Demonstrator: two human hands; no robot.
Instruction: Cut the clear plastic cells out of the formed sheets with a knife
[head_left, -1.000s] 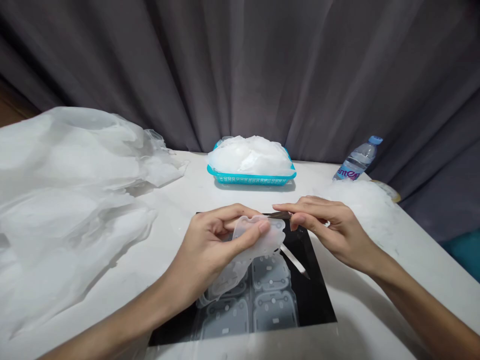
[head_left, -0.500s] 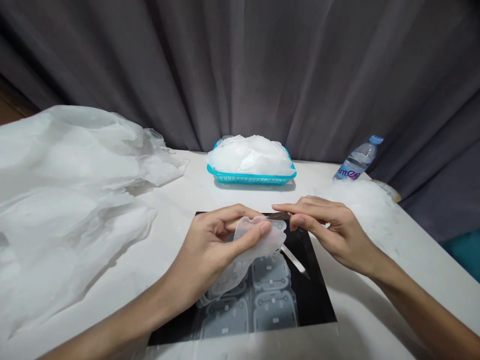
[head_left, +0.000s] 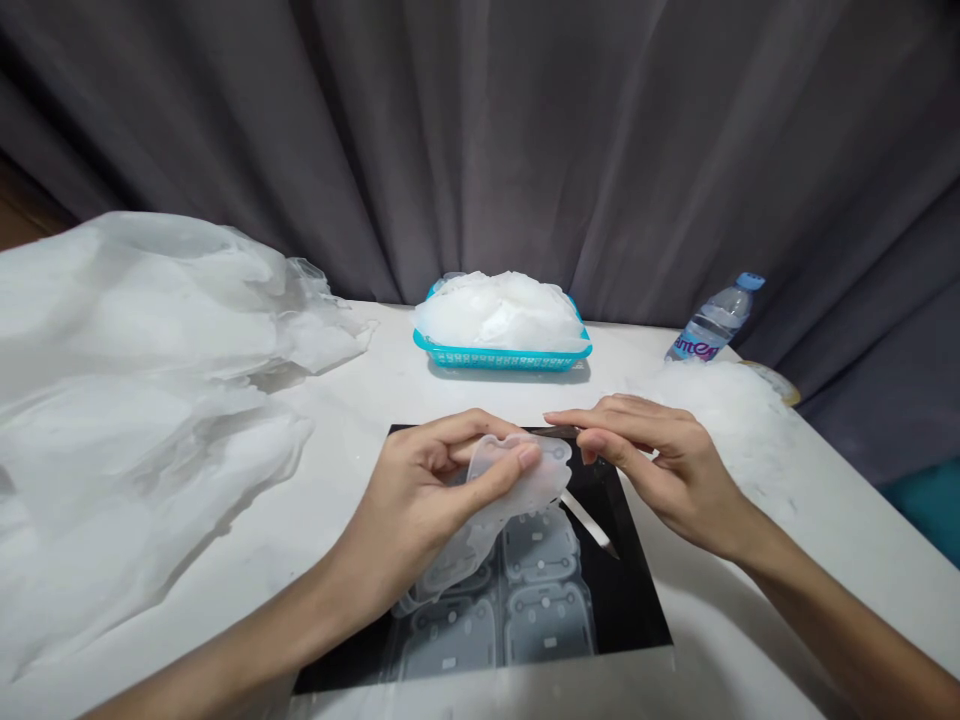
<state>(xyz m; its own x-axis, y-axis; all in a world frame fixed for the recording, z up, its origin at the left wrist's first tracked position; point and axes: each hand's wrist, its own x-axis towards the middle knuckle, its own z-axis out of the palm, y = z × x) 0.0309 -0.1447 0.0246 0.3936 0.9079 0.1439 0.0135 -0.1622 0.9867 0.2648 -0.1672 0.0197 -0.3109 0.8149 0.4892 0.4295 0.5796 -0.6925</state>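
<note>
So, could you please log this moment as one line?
left hand: pinching translucent sheet; right hand: holding thin dark tool near sheet; black mat: below

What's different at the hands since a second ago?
Very little: the metal tool in the right hand looks slightly turned. Nothing was taken up or let go; the left hand still holds the plastic sheet; basket and bottle stayed put.

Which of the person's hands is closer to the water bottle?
Right. The right hand is in front of the water bottle, slightly to its left in view; the left hand, holding a translucent piece, is much farther left.
</note>
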